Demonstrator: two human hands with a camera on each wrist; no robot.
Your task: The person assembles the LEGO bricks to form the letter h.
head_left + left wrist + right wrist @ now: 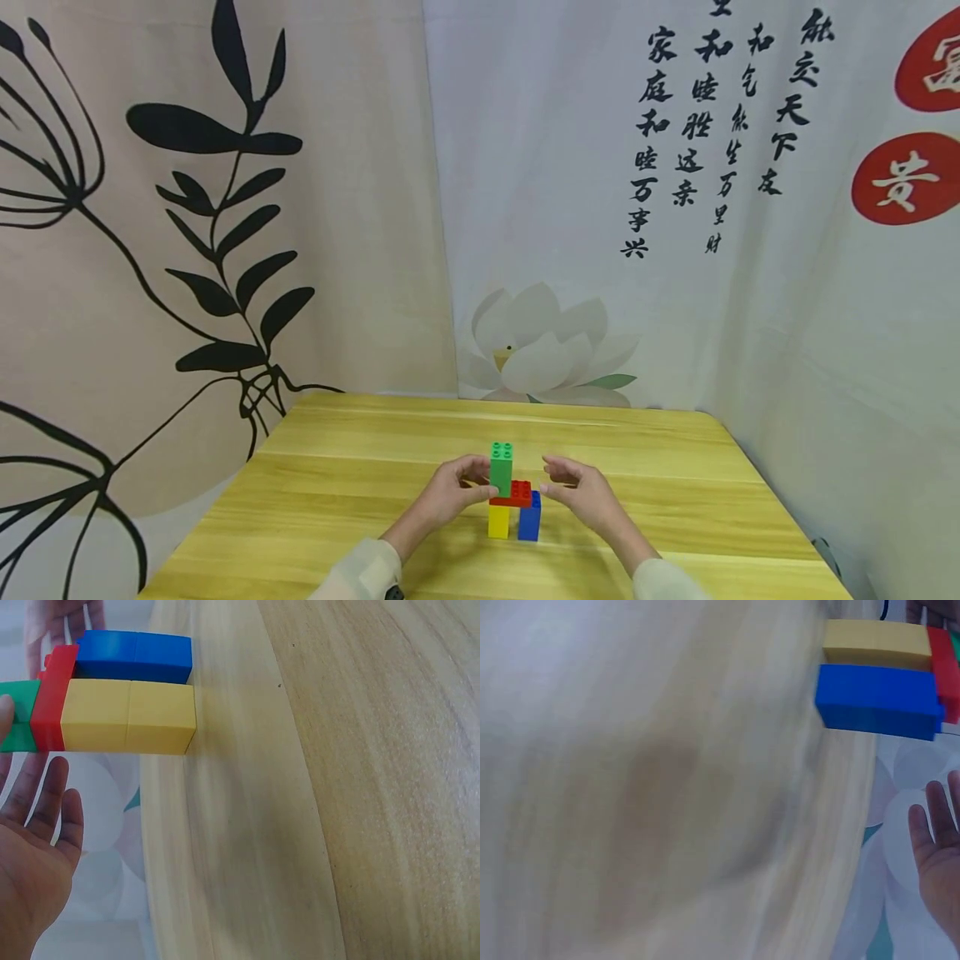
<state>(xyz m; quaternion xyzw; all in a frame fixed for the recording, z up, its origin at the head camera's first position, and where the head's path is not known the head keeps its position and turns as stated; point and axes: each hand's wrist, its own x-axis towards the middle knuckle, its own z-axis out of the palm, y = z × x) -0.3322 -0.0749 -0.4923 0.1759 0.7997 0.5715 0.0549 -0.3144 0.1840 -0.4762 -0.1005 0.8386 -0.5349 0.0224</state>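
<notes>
In the head view a small structure of toy building blocks stands on the table. A yellow block column [498, 522] and a blue block column [529, 522] stand upright side by side, bridged by a flat red brick [521, 493]. On the red brick's left end a green block [501, 468] rises with its studs up. My left hand [450, 490] pinches the green block low down, thumb at its front and fingers partly hidden behind. To the right of the red brick my right hand [588, 493] hovers with relaxed fingers, holding nothing. In the left wrist view the yellow column [129, 716] shows a seam halfway.
The wooden table [360, 467] extends around the blocks, its far edge against a printed cloth backdrop [367, 208]. Another hanging cloth [862, 350] borders the right side. A small dark object [393, 592] sits at the left sleeve.
</notes>
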